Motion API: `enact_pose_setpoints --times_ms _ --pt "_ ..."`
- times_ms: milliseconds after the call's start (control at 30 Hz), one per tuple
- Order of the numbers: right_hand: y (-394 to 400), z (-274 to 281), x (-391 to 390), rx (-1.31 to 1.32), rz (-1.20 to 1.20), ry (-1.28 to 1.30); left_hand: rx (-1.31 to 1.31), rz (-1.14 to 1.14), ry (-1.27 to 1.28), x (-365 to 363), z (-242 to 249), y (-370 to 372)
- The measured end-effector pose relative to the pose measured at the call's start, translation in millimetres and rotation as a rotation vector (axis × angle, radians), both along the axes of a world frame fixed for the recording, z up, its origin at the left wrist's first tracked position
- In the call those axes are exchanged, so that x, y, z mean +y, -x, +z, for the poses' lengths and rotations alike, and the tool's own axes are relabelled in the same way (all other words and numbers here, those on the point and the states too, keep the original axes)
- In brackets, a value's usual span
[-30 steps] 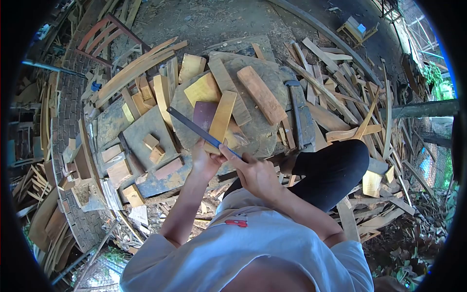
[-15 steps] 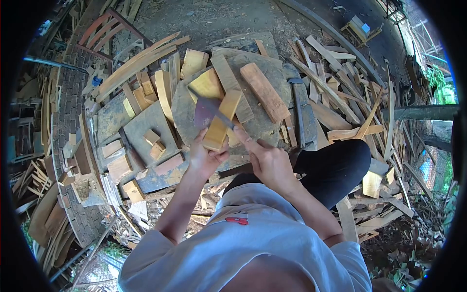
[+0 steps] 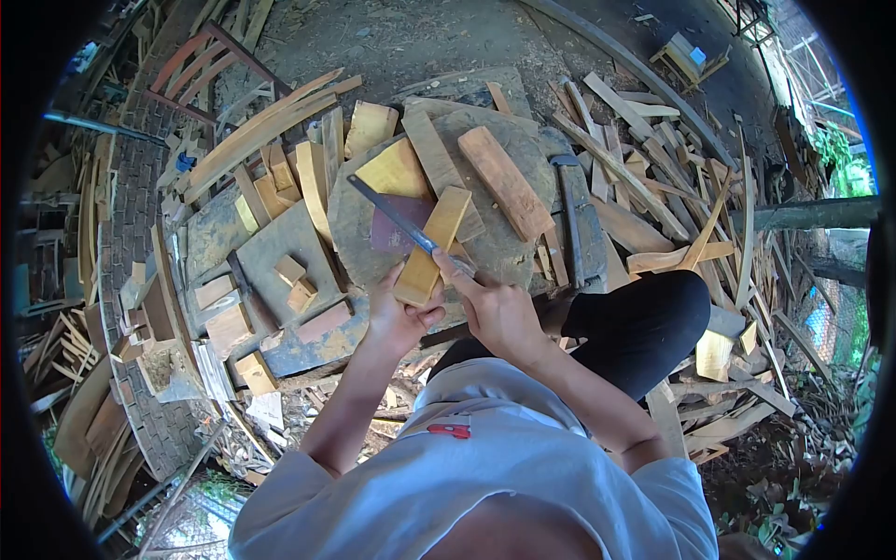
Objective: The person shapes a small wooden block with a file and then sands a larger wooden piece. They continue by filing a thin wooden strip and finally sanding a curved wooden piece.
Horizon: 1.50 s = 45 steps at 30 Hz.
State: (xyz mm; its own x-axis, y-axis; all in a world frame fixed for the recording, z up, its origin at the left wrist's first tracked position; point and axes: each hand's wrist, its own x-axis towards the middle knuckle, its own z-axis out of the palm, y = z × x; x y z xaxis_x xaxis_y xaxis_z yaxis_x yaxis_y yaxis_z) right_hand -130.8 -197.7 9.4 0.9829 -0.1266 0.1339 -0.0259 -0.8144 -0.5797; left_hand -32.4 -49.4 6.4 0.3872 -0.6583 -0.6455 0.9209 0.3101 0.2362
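Note:
My left hand (image 3: 399,313) is closed around the lower end of a yellowish wooden block (image 3: 431,250), which is held tilted over a round wooden stump (image 3: 355,238). Across the block's upper face lies a long, narrow metal file (image 3: 397,211), pointing up and to the left. My right hand (image 3: 504,315) grips its near end, hidden in the palm, with the index finger stretched along it. Behind the file, a dark purple sheet (image 3: 390,233) rests on the stump. A yellow wood piece (image 3: 394,171) and a reddish-brown block (image 3: 506,179) lie farther back.
A hammer-like tool (image 3: 570,219) lies right of the stump. Small wood blocks (image 3: 297,285) sit on a grey board at left. A heap of wooden strips (image 3: 644,168) spreads at right, near my bent knee (image 3: 653,313). A reddish slatted frame (image 3: 210,70) stands at the back left.
The file has slid up and to the left across the block, showing more of its length. My right hand has moved slightly left and down with it; the left hand keeps its hold.

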Motion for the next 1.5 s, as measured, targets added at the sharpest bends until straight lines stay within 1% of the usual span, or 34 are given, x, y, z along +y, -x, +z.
enact_pose_setpoints --times_ms 100,133,167,200,267,300,333,367,433,500,567,600,733,833,900,933,1000,1033,1100,1133,1167,1233,1300,1367,1400,1433,1467,1500 --pt "-19 -15 -21 -0.016 -0.042 0.019 0.005 -0.044 0.055 1 1 -5" --pt "-31 -33 -31 -0.022 -0.050 0.025 -0.001 -0.052 0.061 1 0 -7" --pt "-45 -58 -41 0.004 -0.144 0.075 0.026 -0.052 0.109 3 -3 -9" --pt "-54 -62 -45 0.029 -0.234 0.120 0.052 -0.048 0.154 4 -2 -9" --pt "-48 -68 -40 -0.017 -0.204 0.100 0.026 -0.034 0.104 3 3 -8" --pt "-40 -66 -34 -0.044 -0.174 0.082 0.019 -0.020 0.055 2 4 -7" --pt "-32 -35 -21 0.035 -0.154 0.045 0.017 -0.014 0.059 3 2 -5" --pt "-25 -24 -17 0.033 -0.145 0.050 0.026 -0.009 0.097 4 -2 -4" --pt "-16 -15 -12 -0.020 -0.060 -0.008 0.038 -0.001 0.132 4 -4 -4" --pt "-30 -27 -27 0.021 -0.082 -0.045 0.037 -0.005 0.089 3 -2 -1" --pt "-48 -39 -40 0.120 -0.210 0.012 0.027 -0.013 0.111 3 -2 -1" --pt "-53 -43 -42 0.061 -0.215 0.025 0.017 -0.019 0.122 3 -2 -1" --pt "-52 -53 -46 0.092 -0.216 0.034 0.043 -0.017 0.128 2 -2 0" --pt "-52 -62 -47 0.039 -0.216 0.042 0.000 -0.029 0.155 4 -4 1" --pt "-59 -64 -54 0.139 -0.275 0.080 0.018 -0.015 0.206 7 -4 -1" --pt "-57 -62 -52 0.137 -0.261 0.077 0.015 -0.001 0.202 8 -4 0" --pt "-40 -56 -45 0.193 -0.271 -0.046 0.019 0.016 0.146 5 -5 5" --pt "-31 -55 -44 0.200 -0.262 -0.043 0.025 0.027 0.147 6 -6 4" --pt "-13 -49 -48 0.093 -0.322 -0.136 0.063 -0.053 0.217 7 -8 6" --pt "-10 -38 -53 0.300 -0.347 -0.169 0.069 -0.046 0.218 5 -6 10" --pt "-9 -40 -54 0.304 -0.347 -0.170 0.076 -0.033 0.201 2 -2 15" --pt "-10 -42 -57 0.205 -0.368 -0.302 0.083 -0.037 0.184 0 -1 15" --pt "-13 -38 -59 0.158 -0.371 -0.342 0.060 -0.004 0.355 7 -4 7" --pt "-19 -37 -60 0.107 -0.362 -0.386 0.077 -0.016 0.364 11 -5 7" --pt "-22 -37 -61 0.028 -0.363 -0.368 0.096 -0.025 0.372 12 -5 7" --pt "-24 -37 -61 -0.051 -0.365 -0.350 0.096 -0.032 0.370 13 -5 8" --pt "-26 -38 -62 -0.051 -0.375 -0.352 0.107 -0.027 0.306 13 -5 10" --pt "-29 -35 -62 -0.116 -0.347 -0.311 0.120 -0.023 0.241 13 -5 11"
